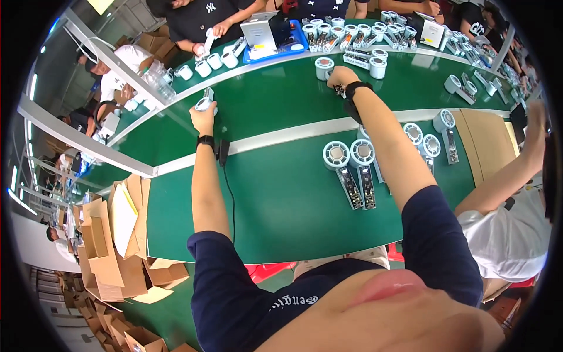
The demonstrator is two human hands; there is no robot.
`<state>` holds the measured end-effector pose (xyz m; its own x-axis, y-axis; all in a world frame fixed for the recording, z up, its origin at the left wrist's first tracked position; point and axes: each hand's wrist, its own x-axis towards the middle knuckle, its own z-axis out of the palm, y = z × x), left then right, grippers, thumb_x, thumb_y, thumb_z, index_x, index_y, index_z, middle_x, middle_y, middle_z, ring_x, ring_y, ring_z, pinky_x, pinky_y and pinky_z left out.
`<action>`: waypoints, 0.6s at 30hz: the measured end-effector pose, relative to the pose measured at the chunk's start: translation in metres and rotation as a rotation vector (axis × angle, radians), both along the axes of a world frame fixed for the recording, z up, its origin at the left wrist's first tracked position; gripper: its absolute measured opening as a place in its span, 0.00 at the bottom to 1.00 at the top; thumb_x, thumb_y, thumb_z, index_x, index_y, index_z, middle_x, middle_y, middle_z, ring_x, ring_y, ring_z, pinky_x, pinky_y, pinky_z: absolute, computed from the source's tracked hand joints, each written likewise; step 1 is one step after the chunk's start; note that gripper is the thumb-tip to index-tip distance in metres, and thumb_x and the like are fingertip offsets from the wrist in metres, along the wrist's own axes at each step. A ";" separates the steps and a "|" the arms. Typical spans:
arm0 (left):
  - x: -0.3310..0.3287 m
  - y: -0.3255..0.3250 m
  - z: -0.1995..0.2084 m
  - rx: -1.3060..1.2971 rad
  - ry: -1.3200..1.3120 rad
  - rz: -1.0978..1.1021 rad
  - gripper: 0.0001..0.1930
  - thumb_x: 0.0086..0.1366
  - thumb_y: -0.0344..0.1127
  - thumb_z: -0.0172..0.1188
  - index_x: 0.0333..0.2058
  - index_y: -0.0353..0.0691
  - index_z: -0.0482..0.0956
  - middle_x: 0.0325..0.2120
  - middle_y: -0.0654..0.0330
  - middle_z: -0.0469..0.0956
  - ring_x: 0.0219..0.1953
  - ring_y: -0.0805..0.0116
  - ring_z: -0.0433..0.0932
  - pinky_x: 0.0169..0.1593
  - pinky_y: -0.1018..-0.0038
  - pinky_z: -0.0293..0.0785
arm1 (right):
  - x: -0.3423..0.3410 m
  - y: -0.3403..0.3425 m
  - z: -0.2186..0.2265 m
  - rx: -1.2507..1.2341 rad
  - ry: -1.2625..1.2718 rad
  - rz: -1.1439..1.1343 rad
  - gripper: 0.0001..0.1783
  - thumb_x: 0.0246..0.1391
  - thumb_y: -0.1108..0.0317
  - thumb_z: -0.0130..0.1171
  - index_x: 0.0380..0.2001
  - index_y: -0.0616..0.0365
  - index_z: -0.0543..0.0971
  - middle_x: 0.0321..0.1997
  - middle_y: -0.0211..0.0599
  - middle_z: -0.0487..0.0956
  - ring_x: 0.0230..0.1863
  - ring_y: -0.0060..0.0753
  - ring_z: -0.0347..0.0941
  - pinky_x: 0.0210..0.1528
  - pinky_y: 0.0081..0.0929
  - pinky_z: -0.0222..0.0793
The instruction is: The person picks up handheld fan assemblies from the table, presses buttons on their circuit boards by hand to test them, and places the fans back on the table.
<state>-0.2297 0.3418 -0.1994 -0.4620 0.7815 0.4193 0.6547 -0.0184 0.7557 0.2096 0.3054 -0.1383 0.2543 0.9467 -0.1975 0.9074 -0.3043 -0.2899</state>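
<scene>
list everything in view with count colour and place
worktop: one, green, nearest
bench: one, green, beyond the worktop
rail: one, white, between worktop and bench
round-headed units: many, pale blue, on worktop and bench
tray: one, blue, bench's far side
cable: one, black, worktop's left part
cardboard boxes: many, brown, left side
cardboard sheet: one, brown, worktop's right end
other people: several, mixed clothing, around
left hand: one, bare, holding a unit
right hand: one, bare, at a unit, grip unclear

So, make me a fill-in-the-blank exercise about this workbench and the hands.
1. The hand nearer the black cord holds a pale gadget and is the person's ____.
2. The near tabletop is colored ____.
3. The tray at the far side is colored ____.
4. Several gadgets lie on the near tabletop beside the ____ forearm.

Missing words: left; green; blue; right.
</scene>
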 end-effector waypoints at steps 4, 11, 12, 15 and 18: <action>-0.006 -0.028 0.040 0.258 -0.136 -0.036 0.41 0.40 0.50 0.74 0.48 0.31 0.66 0.41 0.49 0.73 0.42 0.54 0.74 0.46 0.64 0.70 | 0.005 -0.025 0.049 -0.184 0.230 0.179 0.16 0.38 0.60 0.62 0.30 0.60 0.80 0.34 0.39 0.80 0.35 0.38 0.76 0.37 0.38 0.73; 0.061 -0.118 0.147 0.516 -1.219 -0.817 0.21 0.61 0.50 0.55 0.44 0.38 0.69 0.33 0.59 0.74 0.30 0.67 0.75 0.35 0.71 0.73 | 0.021 -0.101 0.087 0.116 1.093 0.306 0.07 0.45 0.66 0.61 0.23 0.57 0.76 0.22 0.28 0.73 0.23 0.22 0.69 0.24 0.20 0.67; 0.067 -0.133 0.152 0.519 -1.207 -0.796 0.21 0.61 0.50 0.55 0.44 0.38 0.69 0.33 0.59 0.74 0.30 0.67 0.75 0.35 0.71 0.73 | 0.015 -0.118 0.095 0.099 1.103 0.321 0.07 0.45 0.66 0.61 0.23 0.57 0.76 0.22 0.28 0.73 0.23 0.22 0.69 0.24 0.20 0.67; 0.073 -0.169 0.146 0.148 -1.655 -1.008 0.16 0.62 0.45 0.51 0.37 0.36 0.70 0.28 0.57 0.73 0.27 0.66 0.74 0.32 0.73 0.75 | -0.024 -0.203 0.131 0.213 1.407 0.302 0.08 0.51 0.66 0.59 0.24 0.58 0.75 0.22 0.27 0.73 0.22 0.17 0.67 0.25 0.15 0.64; 0.128 -0.214 0.127 -0.183 -2.263 -0.847 0.16 0.60 0.35 0.54 0.39 0.28 0.65 0.26 0.55 0.71 0.24 0.66 0.73 0.30 0.74 0.75 | -0.025 -0.264 0.146 0.511 1.585 0.565 0.10 0.52 0.64 0.60 0.32 0.60 0.75 0.22 0.24 0.71 0.21 0.18 0.65 0.25 0.16 0.63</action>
